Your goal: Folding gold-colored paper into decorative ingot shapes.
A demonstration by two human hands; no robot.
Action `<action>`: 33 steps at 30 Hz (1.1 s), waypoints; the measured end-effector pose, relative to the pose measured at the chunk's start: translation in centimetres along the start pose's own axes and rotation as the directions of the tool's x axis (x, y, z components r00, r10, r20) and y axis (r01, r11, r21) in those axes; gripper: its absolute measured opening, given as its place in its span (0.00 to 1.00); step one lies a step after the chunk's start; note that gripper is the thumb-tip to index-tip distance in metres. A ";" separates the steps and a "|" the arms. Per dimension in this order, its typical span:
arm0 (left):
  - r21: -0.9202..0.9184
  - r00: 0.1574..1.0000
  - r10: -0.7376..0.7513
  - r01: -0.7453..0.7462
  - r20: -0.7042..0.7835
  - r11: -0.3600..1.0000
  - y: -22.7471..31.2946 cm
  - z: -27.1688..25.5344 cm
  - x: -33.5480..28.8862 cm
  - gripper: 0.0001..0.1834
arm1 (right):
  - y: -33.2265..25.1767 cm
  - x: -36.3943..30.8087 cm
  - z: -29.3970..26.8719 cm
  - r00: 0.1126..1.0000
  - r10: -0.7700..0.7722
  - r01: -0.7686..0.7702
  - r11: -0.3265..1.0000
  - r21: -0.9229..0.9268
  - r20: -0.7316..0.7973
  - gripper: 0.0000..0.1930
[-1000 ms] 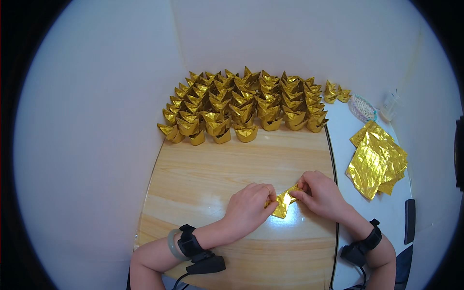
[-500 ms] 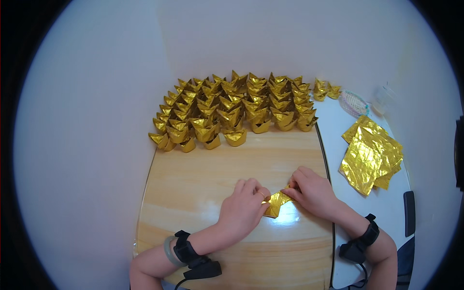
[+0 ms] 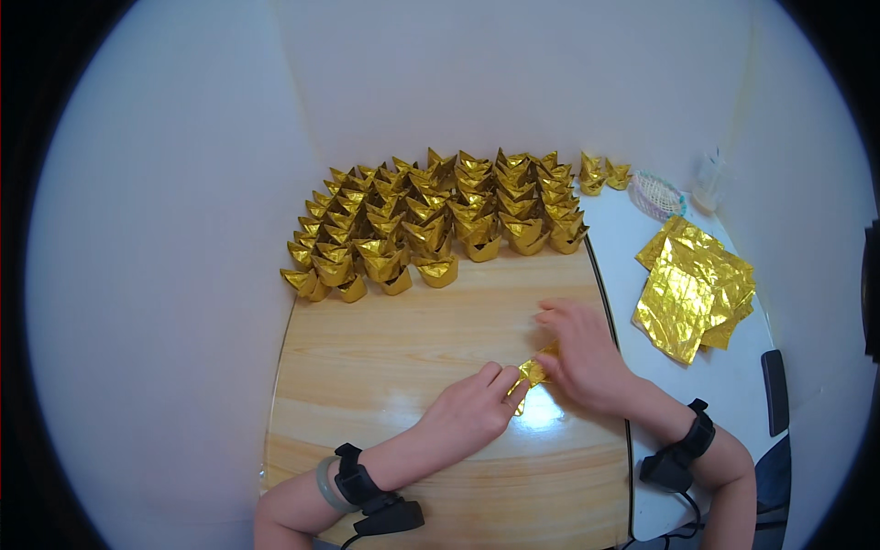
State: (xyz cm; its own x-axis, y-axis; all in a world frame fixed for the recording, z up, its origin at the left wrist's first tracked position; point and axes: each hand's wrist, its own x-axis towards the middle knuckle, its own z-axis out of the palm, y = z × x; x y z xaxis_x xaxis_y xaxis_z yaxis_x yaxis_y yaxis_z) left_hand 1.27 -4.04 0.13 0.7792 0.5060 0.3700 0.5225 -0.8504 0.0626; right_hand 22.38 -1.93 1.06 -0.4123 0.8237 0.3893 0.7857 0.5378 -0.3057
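A folded piece of gold foil paper point(image 3: 533, 372) lies low over the wooden tabletop between my hands. My left hand point(image 3: 472, 401) is closed on its near end, with fingers bent and a ring on one finger. At the far end, my right hand point(image 3: 589, 359) rests its thumb on the foil. Its other fingers stretch out to the left, apart from the thumb. Part of the foil is hidden under both hands. Beyond them stand rows of finished gold foil ingots point(image 3: 431, 229), boat-shaped with pointed tips and stacked in one another.
On the white surface to the right lies a pile of flat gold foil sheets point(image 3: 687, 293). Behind it are a beaded woven basket point(image 3: 658, 195), a clear container point(image 3: 709, 183) and two small ingot stacks point(image 3: 592, 174). A dark bar point(image 3: 775, 392) lies at the right edge.
My right fingers have opened out from their pinch, leaving the thumb on the foil. My left hand has shifted slightly right, and less foil shows. The whole view has also shifted a little.
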 end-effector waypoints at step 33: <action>0.090 1.000 -0.022 0.022 -0.005 0.996 1.0 -0.6 0.0 0.21 | 0.7 -0.9 -1.5 0.787 -0.329 0.331 0.939 0.092 0.521 0.46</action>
State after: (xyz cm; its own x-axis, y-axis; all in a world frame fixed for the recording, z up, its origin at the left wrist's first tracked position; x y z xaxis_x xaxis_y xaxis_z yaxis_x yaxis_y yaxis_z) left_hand 1.59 -4.96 0.73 0.7656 0.5237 0.3736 0.5687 -0.8224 -0.0127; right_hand 23.98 -2.60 1.86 -0.8235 0.5655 -0.0461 0.5588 0.7943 -0.2383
